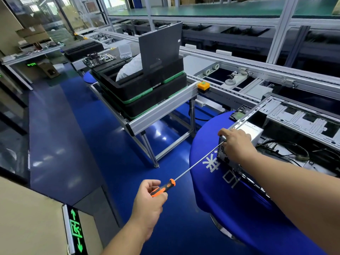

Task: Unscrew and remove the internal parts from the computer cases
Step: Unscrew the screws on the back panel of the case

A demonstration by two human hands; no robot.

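Fingers of the left hand clamp the orange-and-black screwdriver, right hand curled over the open computer case corner on the blue-draped worktop; the long, shallow-angled shaft risks slipping off the screw.

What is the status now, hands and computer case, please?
Left hand grips screwdriver handle. Right hand at computer case rear corner, guiding the tip. Case open, cables inside. Nothing blocking.
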